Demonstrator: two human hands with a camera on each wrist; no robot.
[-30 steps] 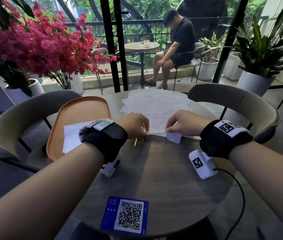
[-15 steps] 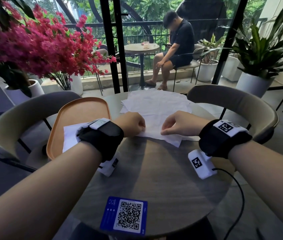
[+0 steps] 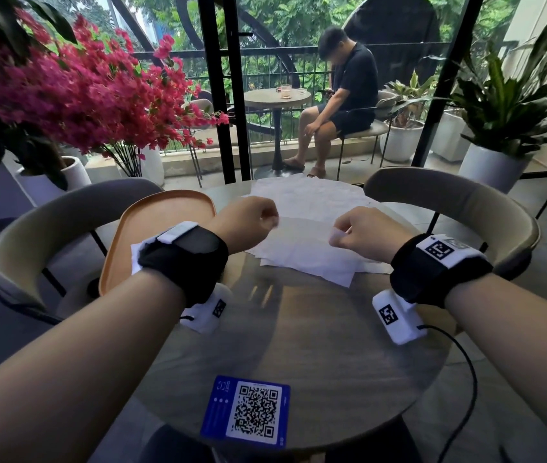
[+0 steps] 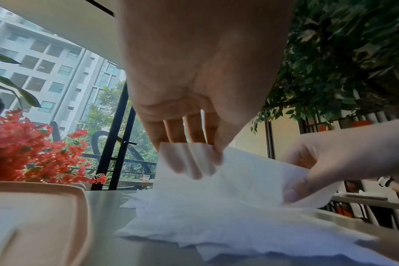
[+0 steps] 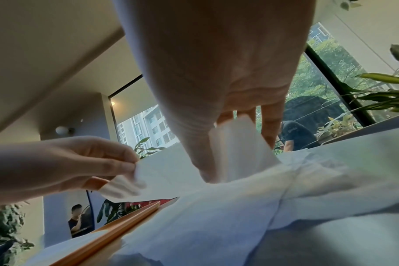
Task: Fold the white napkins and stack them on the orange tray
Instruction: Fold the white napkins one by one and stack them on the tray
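- We pinch one napkin point(image 3: 302, 242) by its near corners, left hand point(image 3: 245, 222) and right hand point(image 3: 362, 235) lifted just above the pile.
- Next, we judge, carry that edge away from us to fold it.

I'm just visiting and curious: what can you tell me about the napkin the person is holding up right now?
The held napkin is a thin, white, slightly creased sheet that looks like soft paper. The left hand pinches one near corner and the right hand pinches the other, lifting that edge. Its far part still lies on the pile of loose napkins on the round table, right of the orange tray. It is not yet folded.
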